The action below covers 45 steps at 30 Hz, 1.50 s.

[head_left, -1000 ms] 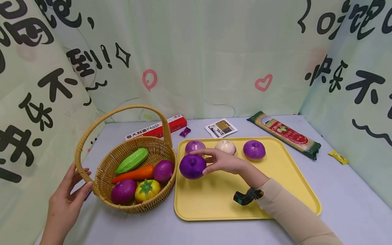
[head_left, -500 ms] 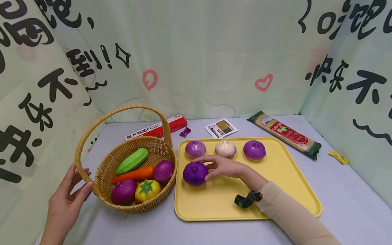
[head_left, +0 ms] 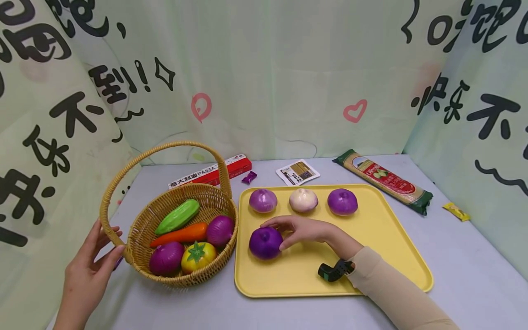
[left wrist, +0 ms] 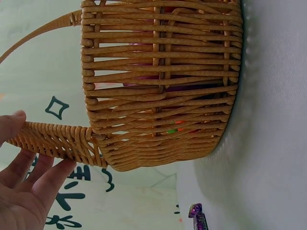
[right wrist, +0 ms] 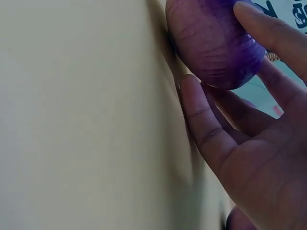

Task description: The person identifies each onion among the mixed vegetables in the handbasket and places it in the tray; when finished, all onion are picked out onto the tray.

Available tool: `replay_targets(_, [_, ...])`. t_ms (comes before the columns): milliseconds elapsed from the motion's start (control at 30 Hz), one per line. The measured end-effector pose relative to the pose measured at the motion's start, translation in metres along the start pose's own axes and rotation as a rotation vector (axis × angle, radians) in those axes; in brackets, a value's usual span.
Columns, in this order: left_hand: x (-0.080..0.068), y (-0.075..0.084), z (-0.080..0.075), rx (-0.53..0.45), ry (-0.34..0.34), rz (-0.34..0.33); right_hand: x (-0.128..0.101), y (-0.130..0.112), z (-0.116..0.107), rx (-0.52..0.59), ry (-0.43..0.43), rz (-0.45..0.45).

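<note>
My right hand pinches a deep purple onion between thumb and fingers at the left part of the yellow tray. In the right wrist view that onion is right at the tray's surface; whether it bears on it I cannot tell. My left hand holds the foot of the arched handle of a wicker basket. The left wrist view shows the thumb and fingers on either side of the woven handle. Inside the basket lie a green cucumber, a carrot, two purple onions and a yellow tomato.
Along the tray's back edge sit a light purple onion, a white onion and another purple onion. Behind lie a red pasta box, a purple candy, a flat packet and a noodle bag. A yellow candy is far right.
My right hand has brought the deep purple onion down and slightly right, nearer to me, away from the row at the back. My left hand stays on the basket handle.
</note>
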State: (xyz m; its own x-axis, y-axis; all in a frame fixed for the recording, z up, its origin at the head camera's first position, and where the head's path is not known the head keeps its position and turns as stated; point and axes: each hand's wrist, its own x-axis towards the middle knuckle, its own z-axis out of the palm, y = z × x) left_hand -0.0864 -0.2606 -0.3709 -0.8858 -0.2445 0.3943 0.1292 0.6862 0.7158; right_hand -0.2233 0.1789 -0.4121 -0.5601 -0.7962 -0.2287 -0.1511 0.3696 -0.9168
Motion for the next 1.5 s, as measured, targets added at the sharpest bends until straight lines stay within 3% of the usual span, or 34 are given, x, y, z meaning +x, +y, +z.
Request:
replay_targets(467, [-0.001,0.001,0.000,-0.013,0.011,0.019,0.000,0.002,0.000,0.029,-0.045,0.002])
replay_targets(800, [-0.002,0.002,0.000,-0.015,0.015,0.031,-0.003,0.000,-0.001,0.003,-0.011,0.040])
replay_targets(1133, [0.000,0.002,0.000,0.008,0.008,-0.012,-0.008,-0.001,-0.007,0.024,-0.008,0.037])
replay_targets(1500, [-0.001,0.002,0.000,-0.016,0.006,0.008,-0.012,-0.004,-0.012,-0.014,0.006,0.014])
